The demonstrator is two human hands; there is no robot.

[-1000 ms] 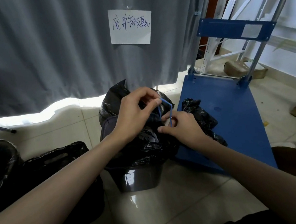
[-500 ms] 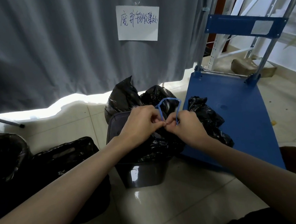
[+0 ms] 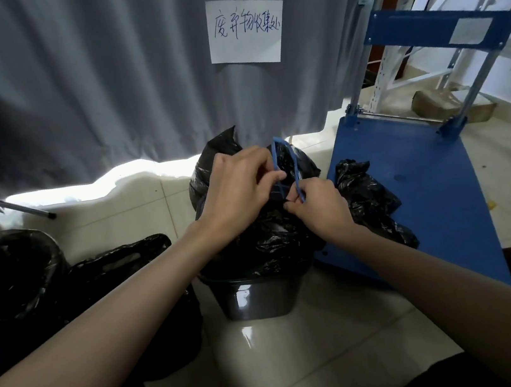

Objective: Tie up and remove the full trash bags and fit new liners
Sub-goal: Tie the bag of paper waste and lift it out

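Black plastic fills the middle: a full bag (image 3: 264, 241) sits in a dark bin (image 3: 256, 296) on the tiled floor (image 3: 304, 351), its top gathered up above the rim. Both hands meet over that gathered top. Left hand (image 3: 237, 192) has its fingers curled, thumb and forefinger pinching one strand of a blue drawstring (image 3: 289, 161); right hand (image 3: 322, 206), just beside it and nearly touching, pinches the other strand low down. Between them the string stands up in a narrow loop above the bag (whether a knot is already made I cannot tell, the fingers hide it). Just right of the bin lies a blue cart (image 3: 425, 187) with a metal handle frame, and a second crumpled black bag (image 3: 367, 196) rests on its near-left edge, close beside the bin. Left of the bin stand two more black-lined bins (image 3: 7, 273), touching one another. Behind the bin hangs a grey curtain (image 3: 98, 84) with a paper sign (image 3: 245, 30) pinned to it, handwritten in blue.
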